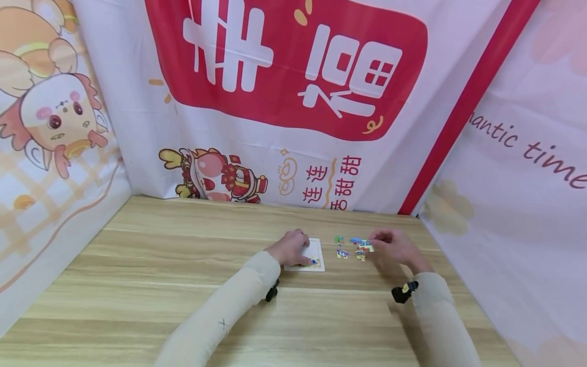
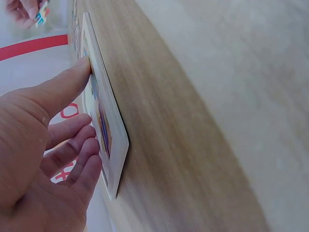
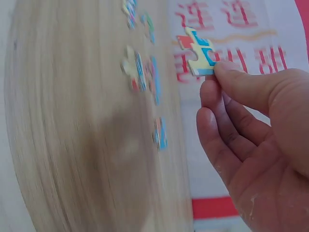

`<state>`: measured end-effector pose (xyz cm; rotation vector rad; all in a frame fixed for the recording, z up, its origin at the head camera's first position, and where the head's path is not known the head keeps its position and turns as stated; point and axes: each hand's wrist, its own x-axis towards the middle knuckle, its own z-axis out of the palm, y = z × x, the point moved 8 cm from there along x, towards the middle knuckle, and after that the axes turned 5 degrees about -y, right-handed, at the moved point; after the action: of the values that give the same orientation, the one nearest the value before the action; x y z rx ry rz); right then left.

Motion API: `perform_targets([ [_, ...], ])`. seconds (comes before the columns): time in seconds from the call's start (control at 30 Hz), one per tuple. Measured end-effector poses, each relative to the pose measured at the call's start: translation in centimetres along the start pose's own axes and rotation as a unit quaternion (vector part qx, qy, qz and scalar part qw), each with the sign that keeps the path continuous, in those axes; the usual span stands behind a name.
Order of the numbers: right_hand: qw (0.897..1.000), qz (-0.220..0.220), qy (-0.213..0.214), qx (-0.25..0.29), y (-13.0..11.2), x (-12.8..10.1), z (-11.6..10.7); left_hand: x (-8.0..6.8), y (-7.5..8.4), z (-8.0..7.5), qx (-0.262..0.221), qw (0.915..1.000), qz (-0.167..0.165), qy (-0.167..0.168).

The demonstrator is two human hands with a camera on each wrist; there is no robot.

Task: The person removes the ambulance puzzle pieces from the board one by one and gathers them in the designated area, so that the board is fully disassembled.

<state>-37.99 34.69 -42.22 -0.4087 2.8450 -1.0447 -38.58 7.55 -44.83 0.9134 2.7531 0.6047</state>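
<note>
My left hand [image 1: 291, 248] rests on a flat white puzzle tray [image 1: 320, 265] on the table. In the left wrist view its straight thumb touches the colourful picture part of the tray [image 2: 121, 157], and the other fingers, loosely bent, lie along the surface. My right hand [image 1: 398, 248] is raised above the table to the right of the tray. Between thumb and fingertips it pinches a jigsaw piece [image 3: 201, 55], yellow with blue and red patches. Below that hand lie several loose jigsaw pieces [image 3: 138, 70], some close together or overlapping.
The wooden table [image 1: 183, 285] runs back to a white and red printed cloth [image 1: 293, 122]. Printed cloths also hang at the left [image 1: 50, 153] and right [image 1: 513, 214]. One loose piece [image 1: 339, 239] lies between the tray and the right hand.
</note>
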Motion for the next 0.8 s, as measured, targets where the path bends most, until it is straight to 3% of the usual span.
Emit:
perform_targets([
  [0.2, 0.999, 0.029, 0.018, 0.040, 2.8, -1.5, -1.8, 0.1, 0.0, 0.0, 0.001, 1.0000, -0.001, 0.000],
  [0.37, 0.995, 0.082, 0.013, 0.049, 4.5, -2.2, -1.6, 0.0, 0.0, 0.0, 0.006, 1.0000, 0.000, 0.000],
  [0.5, 0.992, 0.121, 0.002, 0.046, 5.8, -2.1, -0.8, -0.1, 0.0, 0.0, 0.004, 1.0000, 0.000, -0.003],
  [0.8, 0.992, 0.126, 0.024, -0.005, 6.5, -1.3, -0.2, -0.1, 0.2, -0.2, 0.007, 1.0000, 0.001, -0.004],
])
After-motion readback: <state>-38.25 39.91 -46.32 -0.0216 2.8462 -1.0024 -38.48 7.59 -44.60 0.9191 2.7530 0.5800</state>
